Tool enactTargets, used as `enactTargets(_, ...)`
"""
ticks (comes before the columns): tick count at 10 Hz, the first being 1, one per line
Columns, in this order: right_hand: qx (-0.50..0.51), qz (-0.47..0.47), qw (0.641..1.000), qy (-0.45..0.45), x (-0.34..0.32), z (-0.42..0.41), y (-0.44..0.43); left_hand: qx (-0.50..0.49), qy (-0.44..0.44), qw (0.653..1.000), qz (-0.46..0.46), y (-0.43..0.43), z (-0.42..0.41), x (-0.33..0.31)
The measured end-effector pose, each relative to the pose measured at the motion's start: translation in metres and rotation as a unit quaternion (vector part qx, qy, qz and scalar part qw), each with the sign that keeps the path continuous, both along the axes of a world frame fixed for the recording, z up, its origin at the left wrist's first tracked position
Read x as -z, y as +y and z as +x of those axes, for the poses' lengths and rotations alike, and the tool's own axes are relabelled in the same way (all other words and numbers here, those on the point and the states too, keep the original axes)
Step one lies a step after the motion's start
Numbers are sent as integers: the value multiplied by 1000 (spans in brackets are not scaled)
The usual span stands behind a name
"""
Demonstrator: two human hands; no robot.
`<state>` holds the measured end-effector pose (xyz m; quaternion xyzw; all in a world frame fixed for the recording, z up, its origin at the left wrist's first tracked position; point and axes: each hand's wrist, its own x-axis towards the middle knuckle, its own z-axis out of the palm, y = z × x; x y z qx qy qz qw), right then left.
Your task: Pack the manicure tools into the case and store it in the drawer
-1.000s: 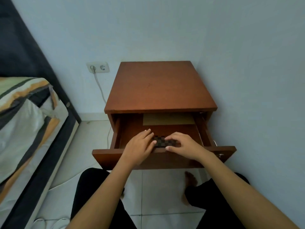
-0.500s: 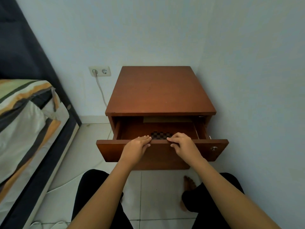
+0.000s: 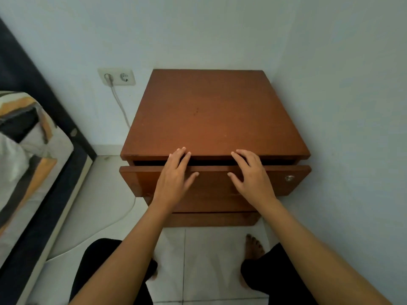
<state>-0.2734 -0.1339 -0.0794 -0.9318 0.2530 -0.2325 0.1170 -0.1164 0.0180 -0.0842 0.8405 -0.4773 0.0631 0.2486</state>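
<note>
The brown wooden nightstand (image 3: 209, 115) stands in the corner. Its top drawer (image 3: 211, 183) is nearly closed, with only a narrow dark gap under the top board. My left hand (image 3: 176, 175) lies flat on the drawer front, fingers spread and reaching over its upper edge. My right hand (image 3: 251, 175) rests flat on the front further right, in the same pose. Neither hand holds anything. The checkered manicure case is hidden inside the drawer.
A metal lock (image 3: 289, 178) sits at the drawer's right end. A wall socket (image 3: 116, 77) with a white cable (image 3: 121, 106) is left of the nightstand. A bed with striped bedding (image 3: 26, 164) lies at left. My knees and a bare foot (image 3: 253, 247) are on white tiles.
The drawer has slid inward from wide open to almost closed. My hands left the checkered case inside and now press flat on the drawer front. The case went out of sight.
</note>
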Motion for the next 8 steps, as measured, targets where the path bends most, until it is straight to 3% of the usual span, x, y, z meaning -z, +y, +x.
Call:
enactTargets(2, 41, -44, 998, -25, 6, 18, -14, -17, -84, 996, 16, -17, 20, 1)
enactTargets(4, 64, -31, 997, -30, 5, 23, -12, -40, -95, 994, 26, -21, 18, -1)
enactTargets(7, 19, 90, 991, 96, -23, -7, 15, 17, 62, 986, 156, 11, -8, -30)
enactTargets(8, 2, 122, 975, 188, -20, -31, 38, 16, 110, 975, 191, 37, -30, -35)
